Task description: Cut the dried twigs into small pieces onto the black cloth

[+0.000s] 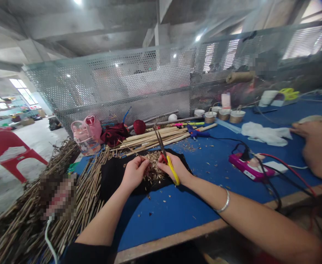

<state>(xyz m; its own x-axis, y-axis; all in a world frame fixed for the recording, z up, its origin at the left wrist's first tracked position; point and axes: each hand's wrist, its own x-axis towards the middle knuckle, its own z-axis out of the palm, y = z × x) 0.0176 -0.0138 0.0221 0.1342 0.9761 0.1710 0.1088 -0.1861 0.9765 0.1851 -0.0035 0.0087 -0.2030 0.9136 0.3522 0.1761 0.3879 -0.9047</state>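
Far left of frame: red chair on the floor. Lower left: we've got a heap of dry stems leaning along the worktop edge; loose ends could snag our left sleeve and drag stock over.

Left of centre: black cloth under both hands. Our left hand has its grip narrow, thumb and fingers pinched at the chips; can't tell what's between them, maybe a thin twig.

Centre: chip pile on the cloth, between our hands. A cloth tug would likely spill it; bits are already scattered on the blue surface.

Just right of centre: our right hand grips the yellow-handled scissors, blades angled up and away. Left fingers sit near that tool, so a slip or careless turn could nick them. Pale sticks lie behind the blades.

Right of centre: blue glue gun, corded. If hot, a burn risk on a long reach.

Right: magenta power strip, cables slack near our right forearm; an elbow snag could pull the gun. Far right: a co-worker's arm, well apart.
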